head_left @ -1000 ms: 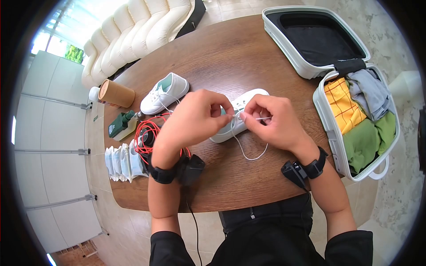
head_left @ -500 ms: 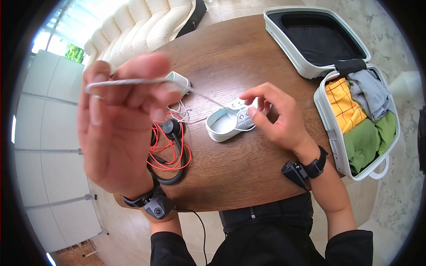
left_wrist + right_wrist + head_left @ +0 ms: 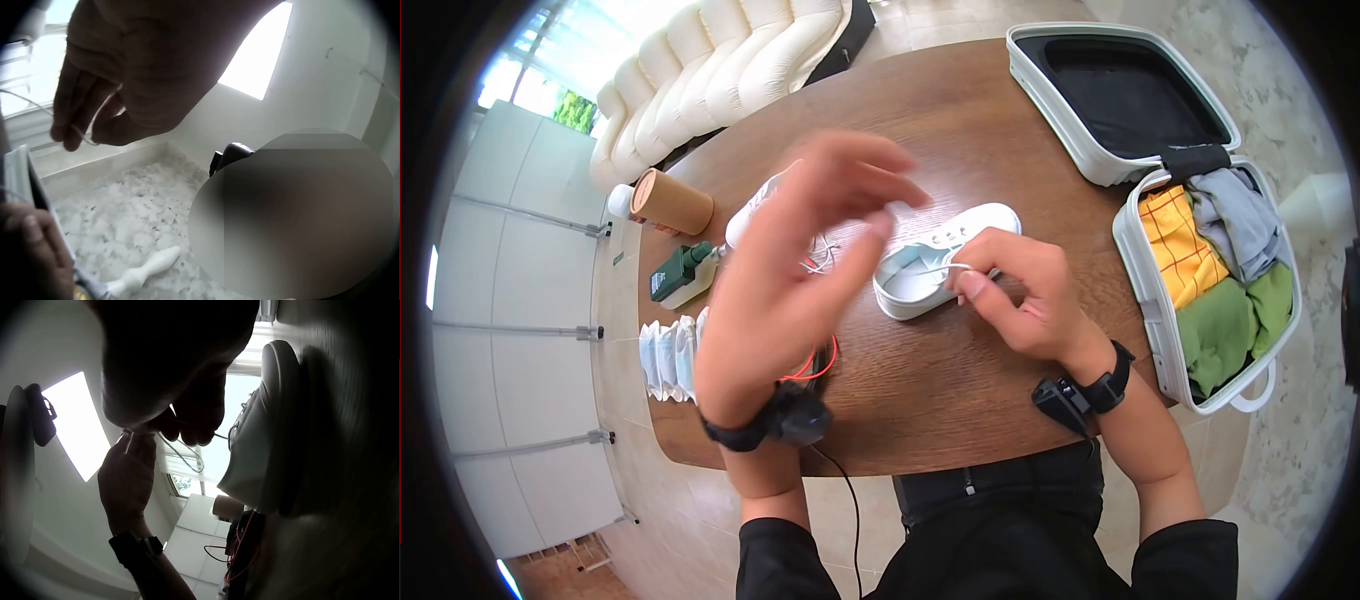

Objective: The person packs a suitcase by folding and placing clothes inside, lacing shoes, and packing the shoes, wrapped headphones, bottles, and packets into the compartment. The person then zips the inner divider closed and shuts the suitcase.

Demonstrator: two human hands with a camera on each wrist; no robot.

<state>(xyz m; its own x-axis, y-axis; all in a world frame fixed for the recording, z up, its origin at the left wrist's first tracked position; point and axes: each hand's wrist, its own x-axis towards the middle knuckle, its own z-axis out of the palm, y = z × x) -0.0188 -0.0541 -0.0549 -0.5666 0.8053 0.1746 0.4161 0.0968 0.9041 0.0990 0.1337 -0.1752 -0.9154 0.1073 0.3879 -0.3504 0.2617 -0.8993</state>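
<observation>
A white shoe [image 3: 995, 218] lies on the table with its toe to the upper right. My right hand [image 3: 1030, 290] is at its near side, pinching a white lace [image 3: 940, 268] between thumb and curled fingers. Blurred and raised above the table, my left hand [image 3: 790, 270] is to the left of the shoe. In the left wrist view, that hand [image 3: 137, 75] has a thin lace [image 3: 28, 100] running between its thumb and fingers. The right wrist view shows the shoe [image 3: 262, 431] beside the right hand [image 3: 175, 375], with the left hand [image 3: 128, 481] beyond.
A second white shoe [image 3: 745, 215] is partly behind the left hand. At the left are a brown cylinder [image 3: 672, 203], a green bottle [image 3: 683, 272], white packets [image 3: 664, 360] and a red cable [image 3: 830, 358]. An open suitcase [image 3: 1135, 275] with folded clothes is at the right.
My left hand first rose away from the shoe with a lace, then came back rightward and lower. My right fingers, looser half a second ago, now pinch a lace.
</observation>
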